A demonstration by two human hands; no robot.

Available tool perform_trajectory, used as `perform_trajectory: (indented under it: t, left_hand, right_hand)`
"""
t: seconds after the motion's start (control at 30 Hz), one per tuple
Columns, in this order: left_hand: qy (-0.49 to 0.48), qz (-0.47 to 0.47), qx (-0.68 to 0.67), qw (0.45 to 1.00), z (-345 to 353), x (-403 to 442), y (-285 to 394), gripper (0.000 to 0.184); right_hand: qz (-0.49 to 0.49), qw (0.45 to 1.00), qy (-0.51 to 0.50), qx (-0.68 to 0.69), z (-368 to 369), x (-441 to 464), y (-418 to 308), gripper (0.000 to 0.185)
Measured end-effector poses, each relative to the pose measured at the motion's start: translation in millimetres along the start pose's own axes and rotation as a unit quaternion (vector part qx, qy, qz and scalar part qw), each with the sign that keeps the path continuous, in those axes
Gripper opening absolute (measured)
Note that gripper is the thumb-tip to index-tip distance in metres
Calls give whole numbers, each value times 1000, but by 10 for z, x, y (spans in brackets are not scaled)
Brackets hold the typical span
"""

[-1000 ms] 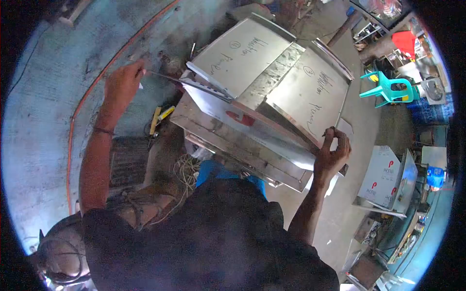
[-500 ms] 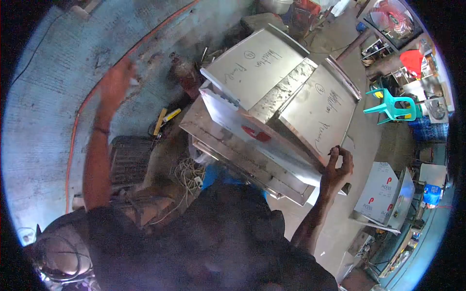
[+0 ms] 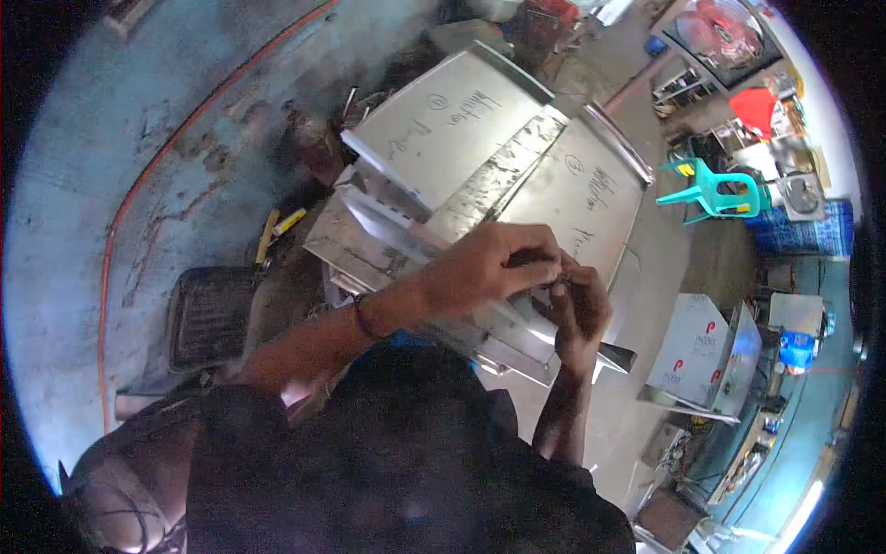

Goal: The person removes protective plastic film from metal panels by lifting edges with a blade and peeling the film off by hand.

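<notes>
A: Item one, the left hand (image 3: 503, 263). What change do we enter?
B: Half a second ago we had it off by the wall (image 3: 74, 240), blurred. We now list it beside the right hand (image 3: 583, 309), the two meeting at the fingertips.

A: Grip, left?
B: Thumb and fingers curled inward. What they pinch, if anything, is hidden from us; we enter "cannot tell".

A: Grip, right?
B: Thumb and fingertips pressed together on a small dark thing (image 3: 559, 281). Too small for us to name. Location: between the two hands, over the near edge of the panels.

A: Meaning of the change?
B: By our judgement, the handling has narrowed to that one small thing; neither hand seems to be steadying metal. Contact with the panel below, we cannot tell.

A: Panels?
B: Two, handwritten in dark ink. We list the panel marked 4 (image 3: 489, 97) to the left and the panel marked 3 (image 3: 604, 208) to the right, partly behind the hands. Both lie as they did, above a metal-topped table (image 3: 346, 254).

A: Surroundings?
B: One turquoise chair (image 3: 706, 189), beyond the panels; one yellow-handled tool (image 3: 290, 222), left of the table.
</notes>
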State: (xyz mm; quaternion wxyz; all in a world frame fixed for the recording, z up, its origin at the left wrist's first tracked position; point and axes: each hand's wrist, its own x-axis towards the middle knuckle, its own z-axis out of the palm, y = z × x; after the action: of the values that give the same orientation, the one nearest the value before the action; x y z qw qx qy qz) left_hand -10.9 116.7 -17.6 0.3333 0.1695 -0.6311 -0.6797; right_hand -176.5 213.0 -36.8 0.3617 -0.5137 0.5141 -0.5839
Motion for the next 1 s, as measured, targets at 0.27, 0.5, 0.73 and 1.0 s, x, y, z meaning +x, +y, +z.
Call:
perform_trajectory:
  t: [0.27, 0.5, 0.73, 1.0]
  left_hand:
    - [42, -65, 168, 983, -13, 115, -2, 16]
    - [44, 20, 354, 934, 24, 179, -45, 18]
    - [30, -57, 116, 991, -8, 222, 40, 17]
    - [65, 19, 338, 939, 29, 218, 29, 13]
  right_hand:
    - [17, 1000, -15, -5, -36, 71, 57, 14]
    - [59, 998, 10, 29, -109, 167, 54, 16]
    - [135, 987, -56, 72, -154, 110, -14, 15]
    - [125, 992, -4, 26, -191, 198, 113, 16]
